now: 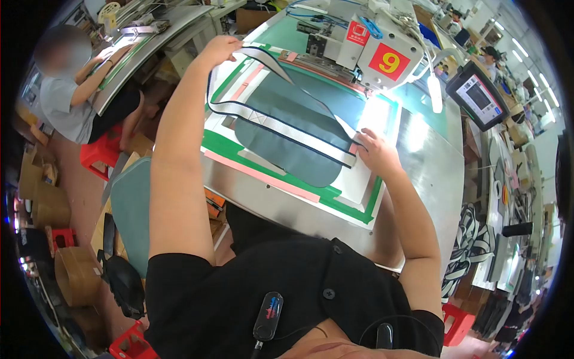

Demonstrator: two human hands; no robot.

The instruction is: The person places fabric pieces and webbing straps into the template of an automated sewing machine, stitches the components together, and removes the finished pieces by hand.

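My left hand (222, 51) is up at the far left corner of the work, fingers pinched on a looped white webbing strap (299, 137) with dark edges. From there the loop curves down and runs across a grey-green fabric panel (311, 172) with rounded corners, where a stitched cross shows. At the panel's right side, my right hand (378, 152) grips the other part of the strap close to its end. Beneath the panel lies a flat white template (363, 213) bordered with green tape and pink strips.
A sewing machine head (391, 57) marked 9 stands over the template's far edge, with a lit lamp (434, 93) beside it. A control screen (478, 96) is at right. Striped straps (469, 251) hang at the table's right edge. Another person sits at left on a red stool (100, 157).
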